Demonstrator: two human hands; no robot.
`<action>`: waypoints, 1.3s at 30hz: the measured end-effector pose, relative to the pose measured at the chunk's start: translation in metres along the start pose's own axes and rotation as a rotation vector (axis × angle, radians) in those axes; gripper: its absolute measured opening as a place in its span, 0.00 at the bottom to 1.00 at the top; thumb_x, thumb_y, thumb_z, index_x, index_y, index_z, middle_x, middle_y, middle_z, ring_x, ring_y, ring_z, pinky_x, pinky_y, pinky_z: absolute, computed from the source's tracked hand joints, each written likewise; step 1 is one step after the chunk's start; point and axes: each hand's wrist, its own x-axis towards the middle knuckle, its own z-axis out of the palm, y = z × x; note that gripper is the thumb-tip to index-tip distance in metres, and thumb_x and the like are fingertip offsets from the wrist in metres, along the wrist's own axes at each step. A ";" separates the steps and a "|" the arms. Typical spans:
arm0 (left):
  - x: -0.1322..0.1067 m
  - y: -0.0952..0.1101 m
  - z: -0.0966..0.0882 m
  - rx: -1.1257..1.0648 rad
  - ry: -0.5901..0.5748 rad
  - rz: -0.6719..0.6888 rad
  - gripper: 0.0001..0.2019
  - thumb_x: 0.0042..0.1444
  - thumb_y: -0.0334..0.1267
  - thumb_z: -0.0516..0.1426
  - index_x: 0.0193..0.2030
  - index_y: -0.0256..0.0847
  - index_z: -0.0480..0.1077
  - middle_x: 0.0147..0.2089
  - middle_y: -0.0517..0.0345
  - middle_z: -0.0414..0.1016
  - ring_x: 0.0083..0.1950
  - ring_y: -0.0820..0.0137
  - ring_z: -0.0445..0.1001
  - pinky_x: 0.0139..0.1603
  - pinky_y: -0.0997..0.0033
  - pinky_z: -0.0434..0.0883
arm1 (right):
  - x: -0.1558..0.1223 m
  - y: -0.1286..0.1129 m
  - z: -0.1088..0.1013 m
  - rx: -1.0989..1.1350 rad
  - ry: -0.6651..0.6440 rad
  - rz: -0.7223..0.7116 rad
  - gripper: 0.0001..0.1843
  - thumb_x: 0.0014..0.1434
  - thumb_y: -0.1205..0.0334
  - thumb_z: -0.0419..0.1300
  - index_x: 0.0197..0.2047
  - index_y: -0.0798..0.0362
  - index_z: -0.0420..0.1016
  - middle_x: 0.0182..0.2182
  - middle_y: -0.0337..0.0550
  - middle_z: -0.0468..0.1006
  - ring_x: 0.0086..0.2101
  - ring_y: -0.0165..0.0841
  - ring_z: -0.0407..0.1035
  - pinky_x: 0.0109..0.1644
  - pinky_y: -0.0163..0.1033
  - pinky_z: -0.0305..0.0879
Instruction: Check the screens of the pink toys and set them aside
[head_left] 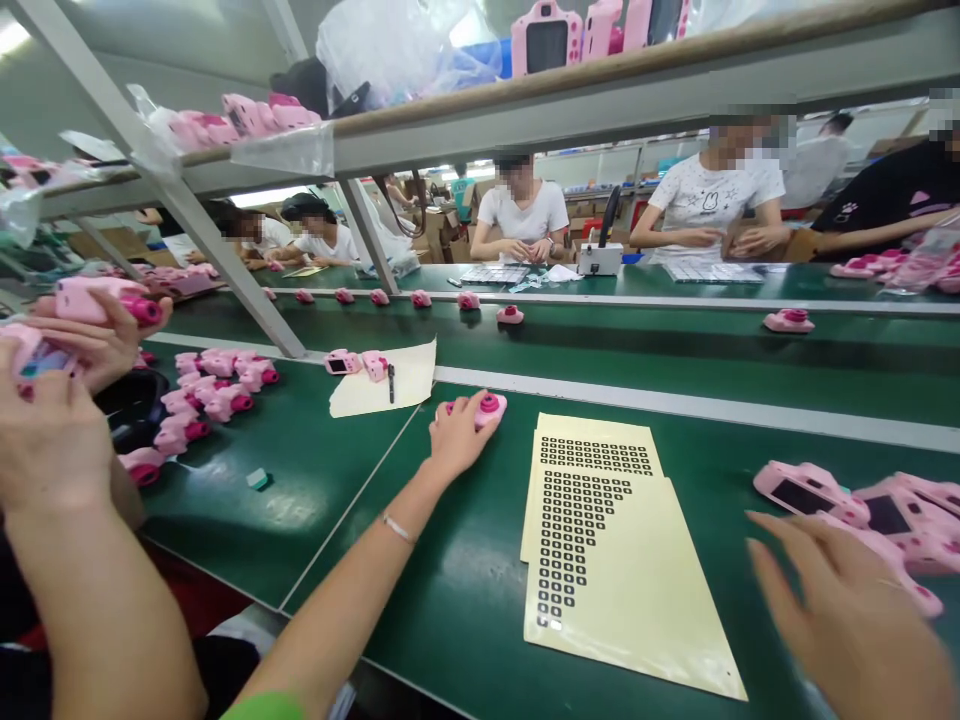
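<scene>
Stretched out over the green table, my left hand (pixel 459 435) has its fingers closed around a pink toy camera (pixel 491 405), whose dark pink lens faces up. At the right my right hand (pixel 847 600), somewhat blurred, has its fingers apart beside a group of pink toy cameras (pixel 810 492) with dark screens. It partly covers one of them; whether it touches that one I cannot tell. Between my hands lie cream sticker sheets (pixel 637 570), bearing rows of small black square stickers, with part of the top sheet bare.
To the left, a co-worker's hands (pixel 90 340) hold pink toy cameras, with more toy cameras (pixel 210 395) on the table. A paper (pixel 382 385) carries two cameras and a black pen (pixel 391 383). Past a pale strip, toy cameras (pixel 510 315) stand in a line. A shelf (pixel 600 90) hangs overhead.
</scene>
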 end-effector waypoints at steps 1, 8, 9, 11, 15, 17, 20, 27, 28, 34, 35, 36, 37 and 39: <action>-0.019 0.006 0.001 0.007 -0.009 -0.011 0.30 0.59 0.57 0.49 0.68 0.59 0.55 0.66 0.52 0.61 0.65 0.42 0.53 0.58 0.35 0.61 | 0.011 -0.019 0.007 0.035 -0.040 -0.080 0.19 0.64 0.54 0.52 0.54 0.52 0.71 0.46 0.54 0.72 0.46 0.47 0.67 0.48 0.52 0.65; -0.128 0.013 -0.022 -0.186 -0.259 -0.061 0.49 0.51 0.54 0.59 0.73 0.58 0.33 0.75 0.52 0.34 0.74 0.46 0.39 0.67 0.40 0.55 | 0.077 -0.151 0.075 0.319 -0.464 -0.308 0.27 0.62 0.52 0.57 0.64 0.43 0.63 0.61 0.54 0.59 0.60 0.51 0.56 0.57 0.56 0.64; -0.134 0.005 -0.027 -0.216 -0.280 -0.038 0.51 0.48 0.50 0.63 0.73 0.58 0.35 0.75 0.52 0.35 0.74 0.49 0.42 0.68 0.44 0.56 | 0.082 -0.163 0.083 0.316 -0.530 -0.341 0.33 0.59 0.51 0.62 0.65 0.43 0.62 0.61 0.55 0.57 0.59 0.53 0.55 0.57 0.57 0.63; -0.139 -0.014 -0.035 -0.254 -0.318 0.016 0.51 0.43 0.43 0.67 0.71 0.55 0.44 0.73 0.53 0.41 0.73 0.54 0.46 0.71 0.49 0.55 | 0.090 -0.179 0.096 0.318 -0.649 -0.396 0.36 0.55 0.49 0.65 0.64 0.45 0.63 0.59 0.55 0.60 0.55 0.51 0.59 0.56 0.56 0.64; -0.135 -0.049 -0.038 -0.349 -0.396 0.199 0.40 0.44 0.39 0.68 0.65 0.52 0.58 0.70 0.56 0.54 0.73 0.63 0.48 0.75 0.57 0.49 | 0.096 -0.180 0.109 0.414 -0.778 -0.479 0.27 0.56 0.59 0.64 0.59 0.47 0.67 0.53 0.50 0.66 0.46 0.41 0.64 0.51 0.48 0.66; -0.131 -0.057 -0.033 -0.364 -0.364 0.263 0.36 0.45 0.43 0.68 0.62 0.53 0.63 0.66 0.57 0.59 0.70 0.63 0.53 0.74 0.57 0.51 | 0.096 -0.173 0.107 0.537 -0.764 -0.404 0.28 0.53 0.64 0.63 0.58 0.48 0.67 0.51 0.48 0.68 0.44 0.38 0.65 0.50 0.47 0.66; -0.129 -0.056 -0.025 -0.369 -0.215 0.215 0.31 0.46 0.49 0.66 0.59 0.52 0.67 0.60 0.56 0.66 0.62 0.62 0.62 0.69 0.55 0.58 | 0.092 -0.161 0.091 1.000 -0.777 -0.024 0.23 0.59 0.58 0.56 0.58 0.47 0.65 0.50 0.46 0.69 0.41 0.35 0.68 0.46 0.42 0.68; -0.125 -0.011 -0.030 -1.089 -0.061 -0.154 0.26 0.55 0.56 0.57 0.55 0.43 0.65 0.54 0.51 0.70 0.47 0.67 0.74 0.46 0.67 0.74 | 0.070 -0.118 0.045 1.766 -0.835 0.721 0.24 0.66 0.49 0.49 0.63 0.43 0.61 0.57 0.48 0.67 0.42 0.34 0.73 0.38 0.33 0.69; -0.125 -0.002 -0.032 -1.187 -0.121 -0.181 0.28 0.54 0.57 0.57 0.56 0.43 0.64 0.53 0.50 0.71 0.44 0.69 0.75 0.41 0.70 0.75 | 0.067 -0.112 0.042 1.755 -0.825 0.743 0.23 0.66 0.49 0.50 0.63 0.44 0.62 0.56 0.48 0.68 0.41 0.33 0.73 0.36 0.32 0.69; -0.125 0.044 -0.025 -1.423 -0.492 -0.265 0.21 0.53 0.50 0.61 0.47 0.41 0.63 0.40 0.55 0.71 0.36 0.74 0.73 0.30 0.78 0.72 | 0.050 -0.086 0.037 1.714 -0.721 0.788 0.21 0.65 0.54 0.50 0.60 0.46 0.64 0.55 0.47 0.70 0.42 0.34 0.72 0.38 0.35 0.70; -0.124 0.049 -0.021 -1.450 -0.535 -0.244 0.19 0.55 0.49 0.61 0.46 0.41 0.62 0.38 0.57 0.70 0.35 0.76 0.72 0.29 0.80 0.70 | 0.048 -0.083 0.037 1.717 -0.702 0.791 0.21 0.65 0.54 0.50 0.60 0.46 0.64 0.55 0.46 0.70 0.43 0.34 0.72 0.38 0.35 0.70; -0.123 0.053 -0.017 -1.473 -0.568 -0.224 0.17 0.56 0.48 0.60 0.45 0.40 0.62 0.37 0.57 0.69 0.34 0.77 0.71 0.28 0.81 0.69 | 0.046 -0.080 0.037 1.720 -0.687 0.791 0.21 0.64 0.54 0.50 0.60 0.46 0.64 0.55 0.46 0.70 0.43 0.34 0.72 0.38 0.35 0.70; -0.122 0.055 -0.014 -1.492 -0.594 -0.215 0.17 0.57 0.48 0.59 0.44 0.40 0.62 0.38 0.57 0.69 0.33 0.78 0.70 0.27 0.82 0.67 | 0.044 -0.077 0.037 1.724 -0.674 0.789 0.21 0.64 0.54 0.50 0.60 0.46 0.65 0.54 0.46 0.70 0.43 0.34 0.72 0.37 0.35 0.69; -0.120 0.059 -0.008 -1.507 -0.629 -0.241 0.17 0.57 0.49 0.59 0.45 0.40 0.61 0.39 0.55 0.70 0.33 0.78 0.70 0.25 0.84 0.64 | 0.041 -0.072 0.038 1.736 -0.658 0.781 0.21 0.64 0.55 0.51 0.59 0.46 0.65 0.54 0.45 0.71 0.42 0.33 0.72 0.35 0.33 0.67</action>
